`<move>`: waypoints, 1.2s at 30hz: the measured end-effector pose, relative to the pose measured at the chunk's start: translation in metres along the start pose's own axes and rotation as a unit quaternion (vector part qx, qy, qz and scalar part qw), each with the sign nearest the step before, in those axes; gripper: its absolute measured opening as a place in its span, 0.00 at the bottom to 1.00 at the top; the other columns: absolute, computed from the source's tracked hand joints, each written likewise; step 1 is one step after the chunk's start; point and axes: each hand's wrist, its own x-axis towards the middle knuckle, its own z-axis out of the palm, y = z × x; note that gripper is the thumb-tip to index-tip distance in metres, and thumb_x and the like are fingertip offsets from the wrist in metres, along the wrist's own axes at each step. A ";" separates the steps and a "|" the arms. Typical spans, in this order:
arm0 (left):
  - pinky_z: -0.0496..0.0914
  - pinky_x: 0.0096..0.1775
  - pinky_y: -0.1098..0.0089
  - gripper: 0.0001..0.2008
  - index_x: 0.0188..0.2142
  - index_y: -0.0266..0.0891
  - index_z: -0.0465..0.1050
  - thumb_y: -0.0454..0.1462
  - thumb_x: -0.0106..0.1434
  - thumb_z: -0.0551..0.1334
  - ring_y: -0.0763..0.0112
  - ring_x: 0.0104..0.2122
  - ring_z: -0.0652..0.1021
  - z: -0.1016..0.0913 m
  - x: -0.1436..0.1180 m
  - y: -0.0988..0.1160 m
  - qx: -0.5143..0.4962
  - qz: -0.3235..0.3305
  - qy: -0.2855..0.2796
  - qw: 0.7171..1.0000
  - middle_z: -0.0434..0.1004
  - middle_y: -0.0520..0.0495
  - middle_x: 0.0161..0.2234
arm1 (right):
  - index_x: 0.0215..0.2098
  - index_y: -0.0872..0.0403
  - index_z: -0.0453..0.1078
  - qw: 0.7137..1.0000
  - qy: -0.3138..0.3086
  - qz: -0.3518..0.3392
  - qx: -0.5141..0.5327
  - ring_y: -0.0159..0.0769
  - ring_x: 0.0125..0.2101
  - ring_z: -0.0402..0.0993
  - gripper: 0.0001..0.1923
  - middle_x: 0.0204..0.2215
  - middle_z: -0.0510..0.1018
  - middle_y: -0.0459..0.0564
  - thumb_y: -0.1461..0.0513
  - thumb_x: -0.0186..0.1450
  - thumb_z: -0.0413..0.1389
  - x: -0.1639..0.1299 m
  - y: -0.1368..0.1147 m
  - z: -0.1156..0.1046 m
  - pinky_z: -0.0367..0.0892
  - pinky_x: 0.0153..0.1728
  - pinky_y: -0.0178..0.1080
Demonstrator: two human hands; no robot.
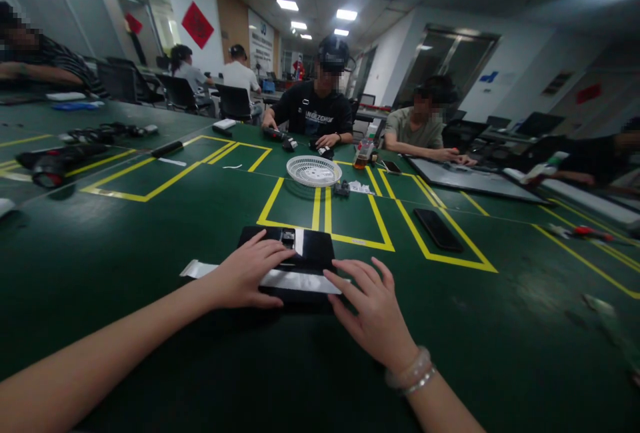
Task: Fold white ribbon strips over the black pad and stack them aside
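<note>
In front of me on the green table (165,333) lies a black flat rectangular thing (320,246) with a small dark square piece (288,238) and a white patch on top. A whitish strip (300,280) runs across it and sticks out past its left edge. My left hand (250,269) lies over the strip and the black thing's left half, fingers stretched out. My right hand (373,306) is at the right end, fingers spread, its index fingertip at the strip's end. Part of the strip is hidden under my left hand.
Ahead stands a white plastic basket (300,181), with a bottle (363,153) behind it. To the right lies a black phone (438,229) inside yellow tape lines. Black cables and tools (60,159) lie at left. Other people (320,106) sit across the table.
</note>
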 end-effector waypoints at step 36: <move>0.70 0.40 0.46 0.35 0.57 0.21 0.66 0.52 0.64 0.55 0.34 0.47 0.71 -0.063 -0.121 -0.178 0.043 -0.547 0.030 0.835 0.68 0.24 0.51 | 0.51 0.44 0.73 0.999 -0.027 0.016 0.007 0.44 0.53 0.71 0.15 0.51 0.78 0.48 0.64 0.67 0.55 0.000 0.001 0.003 0.53 0.59 0.58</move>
